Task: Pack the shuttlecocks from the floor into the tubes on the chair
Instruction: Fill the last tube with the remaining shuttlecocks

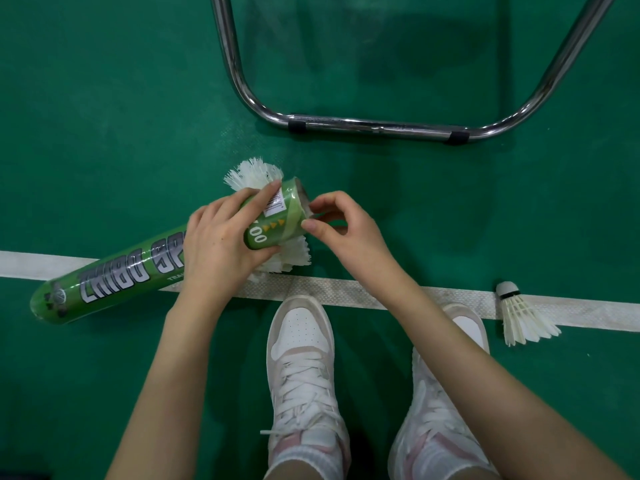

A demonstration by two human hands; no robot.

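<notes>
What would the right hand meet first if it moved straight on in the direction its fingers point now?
The right hand points left at the green tube, so it would likely meet the open mouth; the fingers seem already at the rim, though depth is unclear.

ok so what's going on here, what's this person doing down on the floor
A person is packing shuttlecocks. The left hand grips a green tube near its open end, while the right hand has its fingertips at the rim. White feathers show behind and below the tube's mouth. One loose shuttlecock lies on the white court line, beside the right shoe. A chair's metal frame stands ahead.
</notes>
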